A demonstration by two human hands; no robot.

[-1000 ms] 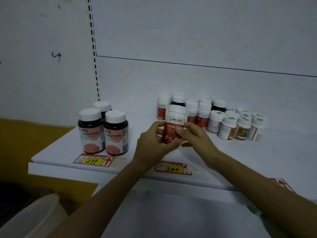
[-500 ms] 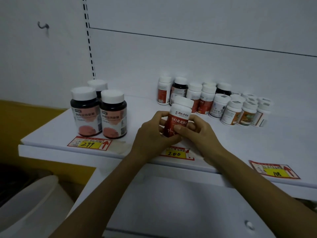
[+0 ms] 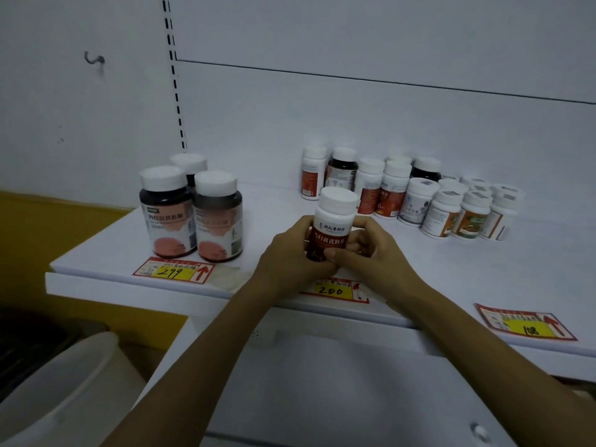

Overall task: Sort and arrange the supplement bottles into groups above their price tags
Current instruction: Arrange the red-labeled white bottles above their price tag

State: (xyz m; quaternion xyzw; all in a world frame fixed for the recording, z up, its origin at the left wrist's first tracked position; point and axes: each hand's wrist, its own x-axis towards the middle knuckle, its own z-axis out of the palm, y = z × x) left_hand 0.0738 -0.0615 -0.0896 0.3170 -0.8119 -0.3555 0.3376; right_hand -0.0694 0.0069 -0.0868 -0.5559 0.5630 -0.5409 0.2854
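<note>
I read 299 on the lower-left price tag (image 3: 172,271), 200 on the center tag (image 3: 332,290), and 108 on the lower-right tag (image 3: 529,327).

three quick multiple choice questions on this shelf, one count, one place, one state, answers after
1. How many large dark bottles stand behind the 299 tag?
A three
B one
C six

2. Which tag lies just in front of the red-labelled bottle?
A 299 tag
B 200 tag
C none

3. How is that bottle?
A lying untouched
B held in one hand, cap off
C held in both hands, cap on

Answers:
1 A, three white caps show there.
2 B, the 200 tag peeks out under the wrists.
3 C, the left hand and right hand both grip it, with the white cap in place.
</note>
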